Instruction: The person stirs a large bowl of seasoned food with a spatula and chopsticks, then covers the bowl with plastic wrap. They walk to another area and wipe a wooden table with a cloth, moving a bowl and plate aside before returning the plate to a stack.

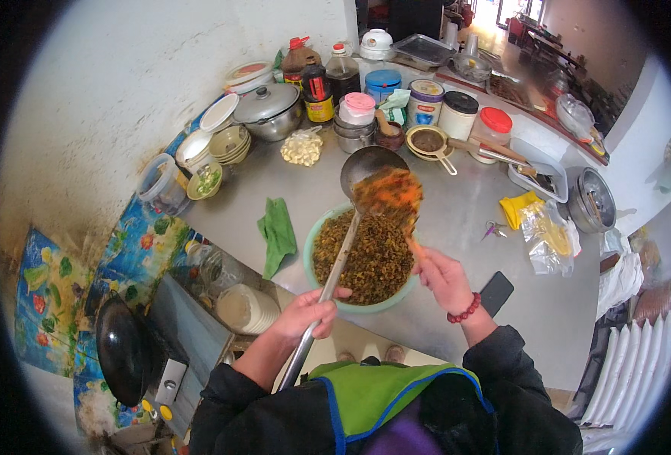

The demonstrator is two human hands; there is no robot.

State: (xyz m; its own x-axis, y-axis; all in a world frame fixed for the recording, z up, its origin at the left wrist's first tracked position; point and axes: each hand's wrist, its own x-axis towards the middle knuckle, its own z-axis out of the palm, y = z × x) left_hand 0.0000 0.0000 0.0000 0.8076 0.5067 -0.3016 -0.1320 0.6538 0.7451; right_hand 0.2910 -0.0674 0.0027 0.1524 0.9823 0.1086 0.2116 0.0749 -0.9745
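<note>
My left hand [305, 315] is wrapped round the handle of a long metal ladle [344, 254]. The ladle's dark round bowl tilts above the far side of a pale green basin [309, 265]. Orange-red food [387, 191] shows at the ladle's right edge, blurred. Inside the basin lies a dark brown-green chopped mixture [362, 262]. At the basin's right rim, my right hand [443, 279] is closed on a slim orange utensil [413, 239] that reaches up to the orange-red food; its kind is smeared by motion. Red beads circle my right wrist.
A green cloth [277, 236] lies left of the basin, a black phone [496, 293] by my right wrist. Behind stand a lidded pot [268, 114], sauce bottles [318, 97], jars and a strainer [429, 141]. A wok [121, 349] is at lower left.
</note>
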